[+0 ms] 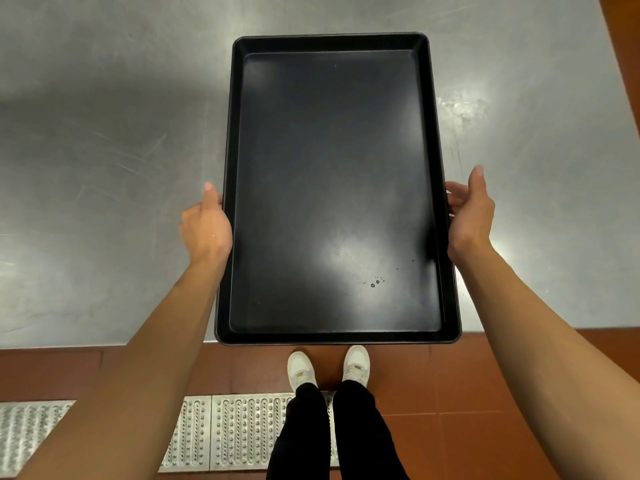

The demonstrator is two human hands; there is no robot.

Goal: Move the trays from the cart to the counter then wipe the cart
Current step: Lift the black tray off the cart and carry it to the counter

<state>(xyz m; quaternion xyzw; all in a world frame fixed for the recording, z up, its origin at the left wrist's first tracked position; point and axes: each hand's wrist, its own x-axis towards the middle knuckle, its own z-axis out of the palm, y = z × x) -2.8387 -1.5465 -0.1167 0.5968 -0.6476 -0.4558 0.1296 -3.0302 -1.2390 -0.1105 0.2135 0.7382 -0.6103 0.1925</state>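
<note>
Commercial kitchen: steel counter [104,150], floor grating [221,434]

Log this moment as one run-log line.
step: tray to counter | left hand: grips tray left rim | right hand: grips right rim | tray: over counter, near end overhangs edge | cart: unseen

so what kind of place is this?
Likely a commercial kitchen: a scratched stainless steel counter, a large black tray held at its sides by the left hand and right hand, and red floor tiles with a metal drain grate.
</note>
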